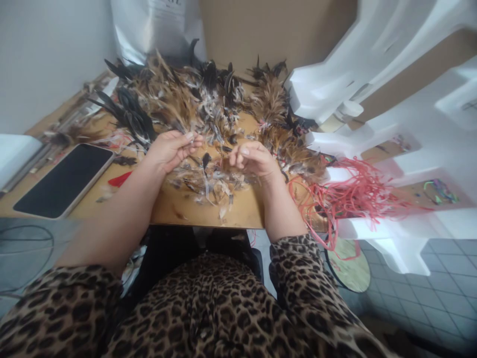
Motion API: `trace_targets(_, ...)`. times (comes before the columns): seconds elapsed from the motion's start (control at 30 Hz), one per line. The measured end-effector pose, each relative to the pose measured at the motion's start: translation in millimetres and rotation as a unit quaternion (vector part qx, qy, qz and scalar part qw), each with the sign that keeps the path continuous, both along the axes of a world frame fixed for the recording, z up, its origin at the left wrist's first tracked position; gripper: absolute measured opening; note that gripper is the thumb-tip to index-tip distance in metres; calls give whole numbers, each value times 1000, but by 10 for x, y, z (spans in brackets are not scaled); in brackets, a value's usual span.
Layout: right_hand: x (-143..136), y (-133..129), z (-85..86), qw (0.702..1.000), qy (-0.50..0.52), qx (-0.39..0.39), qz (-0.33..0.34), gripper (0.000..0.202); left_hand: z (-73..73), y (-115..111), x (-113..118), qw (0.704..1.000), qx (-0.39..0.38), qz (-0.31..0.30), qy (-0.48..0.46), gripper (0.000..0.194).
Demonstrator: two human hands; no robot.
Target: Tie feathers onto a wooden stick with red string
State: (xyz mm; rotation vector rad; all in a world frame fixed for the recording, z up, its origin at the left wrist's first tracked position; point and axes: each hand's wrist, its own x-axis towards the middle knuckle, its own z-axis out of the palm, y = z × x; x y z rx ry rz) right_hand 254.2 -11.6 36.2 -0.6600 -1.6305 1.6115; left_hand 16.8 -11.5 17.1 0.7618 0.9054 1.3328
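Note:
Above the near part of the wooden table, my left hand (174, 150) is closed in a pinch, thumb against the fingertips. Whatever lies in the pinch is too small or blurred to name. My right hand (255, 158) is a little way off to the right, its fingers curled in, and I cannot make out what they hold. Just beyond the left hand rises a heap of brown feathers (173, 97). Below and between both hands, small loose feathers (208, 181) are strewn over the tabletop. Black feathers (130, 117) lie left of the left hand.
A phone (67, 179) lies at the table's left. Tangled red strips (357, 194) hang over white foam pieces (402, 248) on the right. More brown feathers (290, 146) lie beyond my right hand. A silvery bag (158, 30) stands at the back. The table's front edge (208, 226) is close to my body.

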Motion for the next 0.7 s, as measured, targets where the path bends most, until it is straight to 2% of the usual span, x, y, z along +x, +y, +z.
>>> trace_targets(0.1, 119, -16, 83, 995, -81, 57, 3, 42, -35, 24, -19, 999, -8, 0, 31, 10)
trace_targets(0.23, 115, -31, 137, 987, -127, 98, -18, 23, -40, 25, -22, 998, -2, 4, 65, 13)
trace_targets(0.37, 10, -103, 145, 980, -174, 93, 14, 24, -47, 14, -18, 997, 12, 7, 82, 13)
trace_targets(0.43, -75, -199, 149, 967, -227, 108, 42, 27, -63, 18, -19, 996, 9, 11, 84, 13)
trace_targets(0.5, -185, -341, 146, 941, -298, 147, 63, 30, -81, 28, -21, 996, 2, 17, 85, 14)
trace_targets(0.57, -314, -514, 120, 903, -381, 190, 58, 32, -94, 39, -23, 996, -3, 23, 82, 15)
trace_targets(0.7, -533, -817, 18, 816, -519, 252, -28, 22, -90, 45, -29, 997, -4, 25, 77, 14)
